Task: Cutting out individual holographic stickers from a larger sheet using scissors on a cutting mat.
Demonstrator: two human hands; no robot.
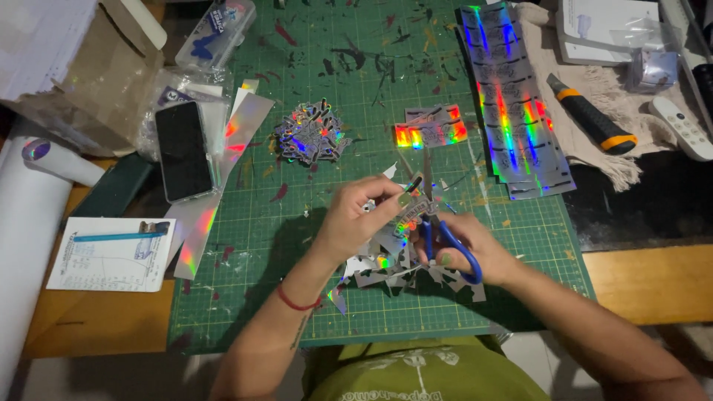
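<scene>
My left hand pinches a small holographic sticker piece above the green cutting mat. My right hand grips blue-handled scissors whose blades point up at the piece. Silver offcuts lie on the mat right under both hands. A heap of cut holographic stickers sits further back on the mat, and a short strip of stickers lies to its right.
Long holographic sheets lie at the mat's right edge. An orange-and-black utility knife and a white remote rest on a cloth at the right. A phone, a cardboard box, a paper roll and a leaflet are on the left.
</scene>
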